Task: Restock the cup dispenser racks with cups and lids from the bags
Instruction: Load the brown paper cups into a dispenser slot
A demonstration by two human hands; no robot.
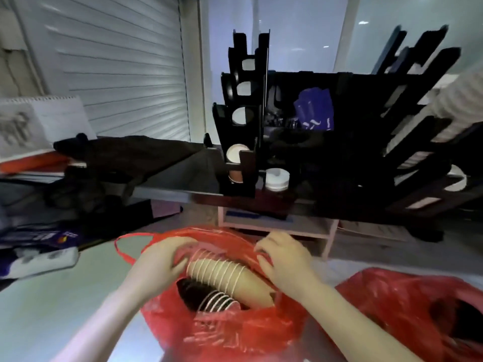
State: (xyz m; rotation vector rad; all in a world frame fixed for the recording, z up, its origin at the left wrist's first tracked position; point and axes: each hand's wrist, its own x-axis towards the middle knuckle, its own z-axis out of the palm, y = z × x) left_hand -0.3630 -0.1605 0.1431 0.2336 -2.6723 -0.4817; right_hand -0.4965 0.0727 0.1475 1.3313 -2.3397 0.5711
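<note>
A red plastic bag (224,333) lies open in front of me. Inside it lies a nested stack of tan paper cups (224,275) on its side, and a darker stack (217,300) below. My left hand (163,262) grips the bag's left rim beside the tan stack's wide end. My right hand (283,259) pinches the bag's right rim with curled fingers. Beyond stands a black cup dispenser rack (243,105), with cups (235,155) in its lowest slot. A white stack of lids (277,178) sits at its foot.
A second red bag (418,312) lies at the right. Another black rack (423,131) leans at the far right, with a striped sleeve (454,105) by it. Dark cloth (125,158), papers and a white power strip (41,262) crowd the left.
</note>
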